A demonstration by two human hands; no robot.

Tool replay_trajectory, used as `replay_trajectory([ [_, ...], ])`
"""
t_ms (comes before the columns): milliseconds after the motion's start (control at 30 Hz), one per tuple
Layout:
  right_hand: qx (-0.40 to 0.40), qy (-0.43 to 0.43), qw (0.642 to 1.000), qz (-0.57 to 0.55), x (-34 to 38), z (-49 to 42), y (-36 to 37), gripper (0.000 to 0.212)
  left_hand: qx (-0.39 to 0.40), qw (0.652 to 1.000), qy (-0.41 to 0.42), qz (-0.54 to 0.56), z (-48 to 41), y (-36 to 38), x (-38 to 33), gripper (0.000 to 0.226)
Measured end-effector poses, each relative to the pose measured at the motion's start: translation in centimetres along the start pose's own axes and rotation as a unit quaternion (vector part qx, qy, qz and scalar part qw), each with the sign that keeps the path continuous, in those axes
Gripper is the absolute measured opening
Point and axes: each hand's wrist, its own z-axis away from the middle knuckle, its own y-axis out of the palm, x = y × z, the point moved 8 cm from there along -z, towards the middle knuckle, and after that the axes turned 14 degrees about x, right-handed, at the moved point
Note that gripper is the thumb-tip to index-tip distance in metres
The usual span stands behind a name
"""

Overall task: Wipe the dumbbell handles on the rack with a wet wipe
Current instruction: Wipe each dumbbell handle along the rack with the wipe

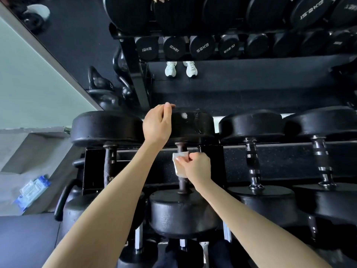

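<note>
The left hand (157,123) grips the dumbbell head (193,122), and the right hand (197,167) only pinches the wet wipe (179,164), so it may slip off the handle (182,183).

Top tier of rack (270,147): 4 dumbbells in view, namely far-left dumbbell (108,128), second dumbbell (183,211), third dumbbell (251,124), fourth dumbbell (320,120). Handles: 2 dark, 2 chrome-ringed. Lower tiers: more dumbbells, partly hidden, not countable. Hands: 2, i.e. left hand (157,124), right hand (197,167). Count of white wipe (178,161): 1. Count of blue wipe pack (32,190): 1. In mirror (251,84): 2 white shoes (171,69), at least 3 kettlebells (100,82), exact number unclear.
</note>
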Motion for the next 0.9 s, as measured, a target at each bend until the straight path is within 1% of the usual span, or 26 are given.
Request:
replay_trajectory([
  [67,-0.021,0.005,1.000,-0.009,-0.2,0.1,0.1,0.048,0.001,1.000,0.000,-0.003,0.0,0.0,-0.1,0.041],
  [100,-0.021,-0.001,1.000,-0.003,-0.1,0.3,0.2,0.043,0.002,1.000,-0.001,-0.003,0.0,0.0,-0.1,0.041],
  [167,-0.003,-0.015,1.000,0.016,0.2,0.6,0.6,0.026,0.002,1.000,-0.002,-0.002,0.0,0.0,-0.2,0.041],
  [267,0.034,-0.049,0.998,0.032,1.3,0.9,1.1,0.021,0.002,1.000,-0.001,-0.003,0.0,0.1,-0.3,0.042],
  [333,0.018,-0.050,0.998,0.038,1.6,0.8,0.9,0.024,0.001,1.000,-0.002,-0.005,-0.1,0.1,-0.2,0.042],
  [400,-0.018,-0.037,0.997,0.059,1.8,0.7,0.4,0.035,-0.001,1.000,-0.001,-0.002,-0.1,0.1,-0.1,0.042],
  [467,-0.040,-0.021,0.997,0.055,1.8,0.4,0.2,0.041,-0.004,1.000,0.000,-0.002,-0.1,0.1,-0.1,0.042],
  [500,-0.045,-0.012,0.998,0.032,1.7,0.2,0.1,0.040,-0.004,1.000,0.000,-0.001,-0.1,0.1,0.0,0.042],
  [567,-0.051,0.023,0.995,-0.077,0.8,-0.6,0.2,0.041,-0.005,1.000,0.003,0.002,-0.1,0.1,0.0,0.042],
  [633,-0.061,0.052,0.976,-0.202,0.0,-1.4,0.5,0.050,-0.005,1.000,0.005,0.003,-0.1,0.0,0.0,0.042],
  [667,-0.061,0.058,0.966,-0.246,-0.2,-1.8,0.6,0.047,-0.005,1.000,0.006,0.002,-0.1,0.1,0.0,0.042],
  [733,-0.027,0.055,0.940,-0.335,-0.1,-2.3,0.7,0.034,-0.003,1.000,0.005,0.001,-0.2,0.1,0.1,0.042],
  [800,0.063,0.044,0.899,-0.431,-0.1,-2.7,1.0,0.014,-0.005,1.000,0.004,0.001,-0.2,0.2,0.1,0.042],
  [833,0.119,0.036,0.879,-0.460,-0.2,-3.0,1.2,0.011,-0.007,1.000,0.004,0.000,-0.2,0.2,0.1,0.042],
  [900,0.225,0.025,0.854,-0.468,-0.3,-3.2,1.8,0.018,-0.013,1.000,0.005,0.000,-0.2,0.2,0.1,0.042],
])
